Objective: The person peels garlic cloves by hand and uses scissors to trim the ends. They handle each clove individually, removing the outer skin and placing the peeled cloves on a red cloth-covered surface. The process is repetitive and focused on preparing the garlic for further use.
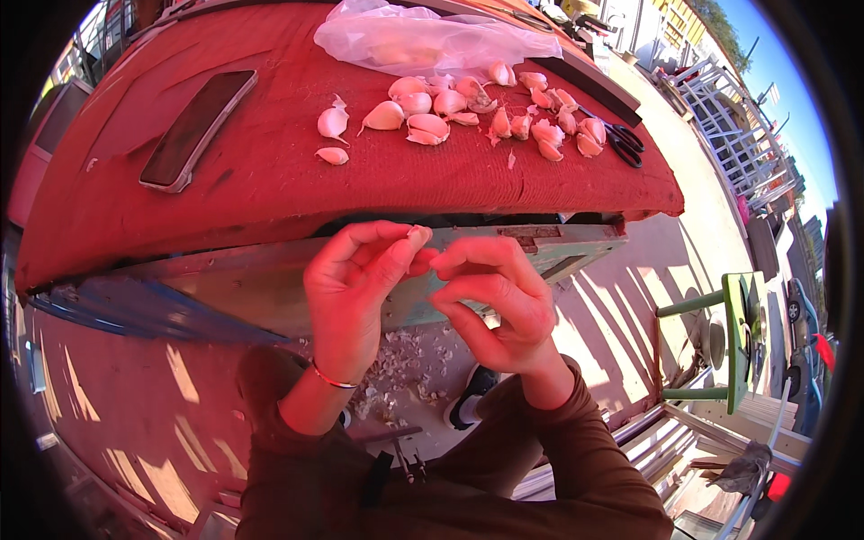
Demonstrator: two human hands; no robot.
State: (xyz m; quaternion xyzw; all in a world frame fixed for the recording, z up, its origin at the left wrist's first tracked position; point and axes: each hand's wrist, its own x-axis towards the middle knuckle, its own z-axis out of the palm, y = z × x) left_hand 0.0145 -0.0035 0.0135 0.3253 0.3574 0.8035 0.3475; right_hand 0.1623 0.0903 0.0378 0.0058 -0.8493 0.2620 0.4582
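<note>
My left hand is raised in front of the table's near edge, its thumb and index finger pinched together. Whatever sits between those fingertips is too small to make out. Close beside it, my right hand has its fingers curved and apart, the tips near the left fingers, with nothing visible in them. Several garlic cloves lie in a loose row on the red cloth beyond my hands. One separate clove is nearest the edge at the left of the group.
A dark phone lies at the left of the cloth. Behind the garlic is a crumpled clear plastic bag; black-handled scissors rest at the right. Garlic peelings litter the ground between my feet. A green stool stands to the right.
</note>
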